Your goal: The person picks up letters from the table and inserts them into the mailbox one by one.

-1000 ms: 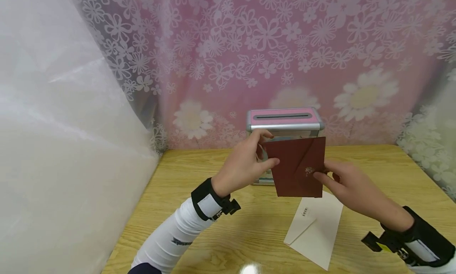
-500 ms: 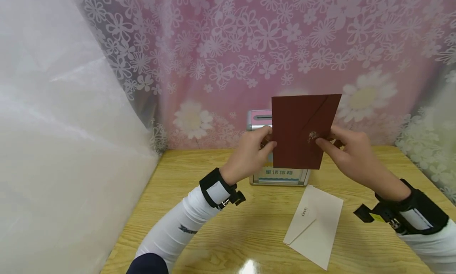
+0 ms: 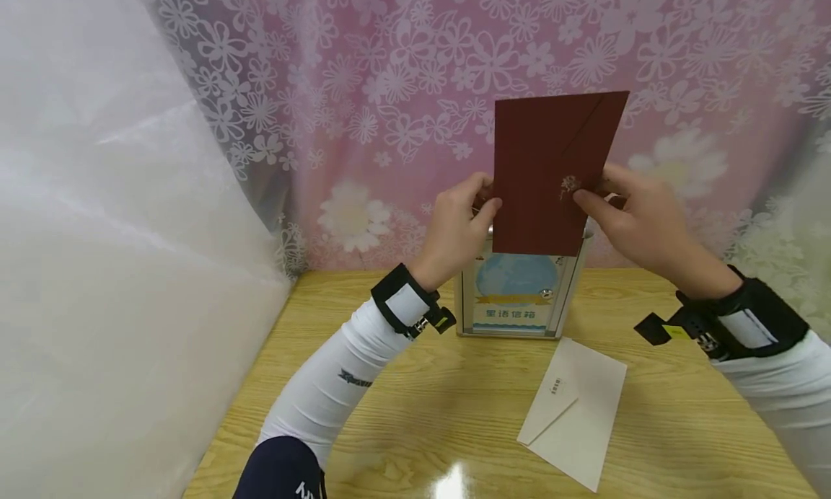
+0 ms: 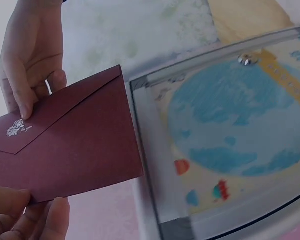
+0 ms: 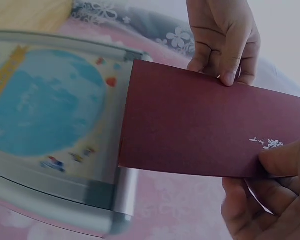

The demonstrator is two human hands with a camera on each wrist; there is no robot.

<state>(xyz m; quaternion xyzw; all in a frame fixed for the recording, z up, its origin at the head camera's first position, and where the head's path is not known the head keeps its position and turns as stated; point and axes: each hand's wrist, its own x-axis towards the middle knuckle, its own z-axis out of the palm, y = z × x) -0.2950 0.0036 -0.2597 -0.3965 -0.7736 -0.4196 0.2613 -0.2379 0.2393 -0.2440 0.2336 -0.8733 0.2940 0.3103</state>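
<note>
A dark red envelope with a small silver rose print on its flap is held upright between both hands. My left hand pinches its left edge, thumb in front. On the other side my right hand pinches the right edge, its thumb beside the print. Behind and below the envelope stands a letter box with a blue round picture on its front. The envelope covers the box's top and slot in the head view. In both wrist views the envelope's lower edge lies close by the top of the box.
A cream envelope lies flap up on the wooden table, in front of the box and to the right. A pink flowered curtain hangs behind the table, and a white sheet on the left.
Both hands have raised the red envelope from in front of the letter box to above it. More of the box's front now shows. The cream envelope has stayed put.
</note>
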